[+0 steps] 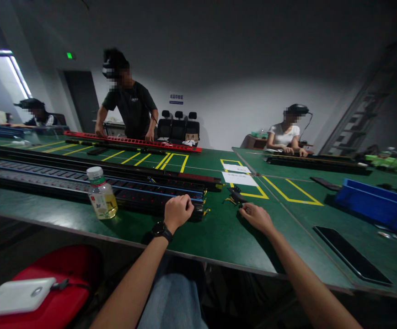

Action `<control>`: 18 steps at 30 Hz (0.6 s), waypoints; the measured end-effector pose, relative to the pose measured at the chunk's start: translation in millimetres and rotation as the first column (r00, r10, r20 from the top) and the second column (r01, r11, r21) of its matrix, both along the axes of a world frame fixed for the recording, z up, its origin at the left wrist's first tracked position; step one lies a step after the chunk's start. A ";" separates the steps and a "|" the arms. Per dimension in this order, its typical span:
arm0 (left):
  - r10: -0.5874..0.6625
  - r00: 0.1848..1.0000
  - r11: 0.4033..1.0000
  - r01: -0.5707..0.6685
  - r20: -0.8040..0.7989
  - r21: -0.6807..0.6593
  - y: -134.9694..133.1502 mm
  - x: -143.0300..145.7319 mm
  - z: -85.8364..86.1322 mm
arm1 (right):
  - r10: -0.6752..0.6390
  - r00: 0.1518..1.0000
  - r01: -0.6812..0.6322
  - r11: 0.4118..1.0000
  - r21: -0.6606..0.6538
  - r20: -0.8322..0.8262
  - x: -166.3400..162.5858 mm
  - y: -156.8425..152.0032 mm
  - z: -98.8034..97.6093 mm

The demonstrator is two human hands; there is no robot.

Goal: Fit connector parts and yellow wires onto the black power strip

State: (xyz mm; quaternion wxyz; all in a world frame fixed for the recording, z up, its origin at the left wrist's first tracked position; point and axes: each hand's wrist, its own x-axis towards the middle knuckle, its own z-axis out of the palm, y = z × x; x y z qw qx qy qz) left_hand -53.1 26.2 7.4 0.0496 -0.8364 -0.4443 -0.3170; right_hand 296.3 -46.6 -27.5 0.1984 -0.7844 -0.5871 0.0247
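Observation:
My left hand (178, 212), with a black watch (162, 231) on its wrist, is closed at the right end of a long black rail assembly (140, 203). The rails carry blue strips, red dots and short yellow-tipped leads. Whatever lies inside those fingers, if anything, is hidden. To the right, my right hand (257, 218) rests low over the green table with its fingers curled. Its fingertips meet the near end of a small dark object (237, 196) with yellow bits beside it. I cannot tell whether they grip it.
A bottle of yellow drink (103, 194) stands by the rails. At right are a blue bin (377, 203) and a black phone-like slab (352, 254). White paper sheets (239, 178) lie ahead. Co-workers sit or stand across the table (215, 246), one with a red rail (133, 140).

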 end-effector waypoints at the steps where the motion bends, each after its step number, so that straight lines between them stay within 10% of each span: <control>1: 0.001 1.000 1.000 -0.001 -0.001 0.002 0.2 0.0 -0.4 | 0.001 1.000 -0.001 1.000 -0.002 -0.001 -0.3 -0.1 0.3; 18: -0.011 1.000 0.999 0.011 0.011 0.031 2.3 -0.2 -2.8 | 0.056 0.998 -0.055 0.998 0.031 -0.031 0.1 -2.8 3.5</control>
